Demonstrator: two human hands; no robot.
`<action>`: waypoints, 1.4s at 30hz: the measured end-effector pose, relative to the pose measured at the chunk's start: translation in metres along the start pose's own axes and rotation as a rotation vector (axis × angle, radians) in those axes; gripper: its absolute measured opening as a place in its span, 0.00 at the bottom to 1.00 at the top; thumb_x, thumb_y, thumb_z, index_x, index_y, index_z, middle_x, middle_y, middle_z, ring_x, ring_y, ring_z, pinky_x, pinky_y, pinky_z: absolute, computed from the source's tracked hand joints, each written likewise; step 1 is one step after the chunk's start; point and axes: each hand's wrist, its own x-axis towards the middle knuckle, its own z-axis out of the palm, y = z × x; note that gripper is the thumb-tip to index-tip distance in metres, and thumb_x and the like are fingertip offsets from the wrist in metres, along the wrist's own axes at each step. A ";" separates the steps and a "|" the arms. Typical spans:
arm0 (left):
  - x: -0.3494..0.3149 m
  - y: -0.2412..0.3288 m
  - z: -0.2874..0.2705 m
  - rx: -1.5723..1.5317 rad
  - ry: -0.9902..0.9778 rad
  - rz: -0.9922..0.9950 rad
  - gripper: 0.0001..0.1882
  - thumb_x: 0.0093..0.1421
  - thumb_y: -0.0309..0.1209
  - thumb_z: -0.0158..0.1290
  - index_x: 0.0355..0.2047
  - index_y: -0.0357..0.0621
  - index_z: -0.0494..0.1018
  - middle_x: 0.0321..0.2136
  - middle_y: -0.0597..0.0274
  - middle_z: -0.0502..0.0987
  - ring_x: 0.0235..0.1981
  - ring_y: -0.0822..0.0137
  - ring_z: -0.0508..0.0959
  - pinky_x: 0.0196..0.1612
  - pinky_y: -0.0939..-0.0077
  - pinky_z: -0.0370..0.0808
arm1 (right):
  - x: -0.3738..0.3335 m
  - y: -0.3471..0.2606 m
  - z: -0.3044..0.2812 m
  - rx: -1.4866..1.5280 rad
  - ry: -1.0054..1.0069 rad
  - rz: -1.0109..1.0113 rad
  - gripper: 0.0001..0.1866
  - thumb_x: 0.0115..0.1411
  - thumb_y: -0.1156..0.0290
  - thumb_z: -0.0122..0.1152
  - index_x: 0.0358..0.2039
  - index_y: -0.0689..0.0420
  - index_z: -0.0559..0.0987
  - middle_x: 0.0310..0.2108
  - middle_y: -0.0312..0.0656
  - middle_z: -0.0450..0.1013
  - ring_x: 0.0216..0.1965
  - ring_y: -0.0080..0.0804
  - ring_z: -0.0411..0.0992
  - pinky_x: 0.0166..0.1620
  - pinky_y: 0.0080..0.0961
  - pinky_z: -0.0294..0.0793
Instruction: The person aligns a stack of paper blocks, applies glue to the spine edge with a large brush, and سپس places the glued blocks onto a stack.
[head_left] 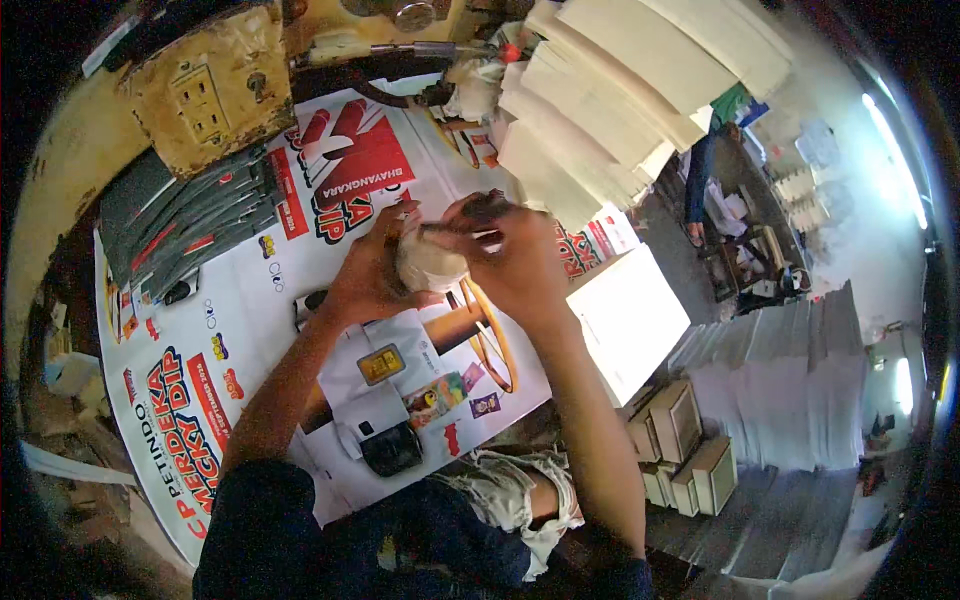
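Observation:
Above the printed poster sheet [255,330], my left hand [368,262] is wrapped around a pale, rounded, cup-like thing [432,264]. My right hand [522,262] is closed at the top of that pale thing, its fingers bent around something dark that I cannot make out. Both hands are close together over the middle of the sheet. What lies inside the pale thing is hidden by my fingers.
Dark printed sheets [195,215] lie fanned at the left, below a worn yellow socket box [212,95]. Tall cream paper stacks [610,110] stand at the back. A bright white block [628,325], small book blocks [676,420] and grey-white paper piles [775,385] fill the right. Another person's arm [702,185] shows beyond.

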 end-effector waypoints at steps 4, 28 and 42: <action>0.001 -0.003 0.002 -0.136 -0.051 -0.062 0.59 0.34 0.41 0.77 0.64 0.43 0.54 0.49 0.47 0.77 0.51 0.52 0.79 0.54 0.61 0.76 | 0.006 0.004 -0.008 -0.118 -0.025 -0.059 0.11 0.56 0.66 0.73 0.30 0.61 0.84 0.26 0.41 0.81 0.26 0.25 0.77 0.31 0.23 0.75; 0.003 0.007 0.001 -0.193 -0.077 -0.053 0.47 0.39 0.33 0.75 0.59 0.33 0.67 0.50 0.52 0.78 0.52 0.66 0.78 0.57 0.69 0.74 | -0.049 -0.009 -0.064 0.173 0.476 0.284 0.08 0.59 0.75 0.69 0.35 0.66 0.80 0.27 0.43 0.81 0.28 0.24 0.78 0.33 0.21 0.77; -0.003 -0.014 0.003 -0.216 -0.052 -0.125 0.48 0.38 0.34 0.77 0.59 0.34 0.66 0.52 0.52 0.75 0.53 0.64 0.75 0.58 0.65 0.73 | -0.069 -0.008 -0.068 0.538 -0.066 0.021 0.09 0.57 0.88 0.61 0.38 0.66 0.79 0.43 0.48 0.78 0.48 0.34 0.77 0.53 0.29 0.78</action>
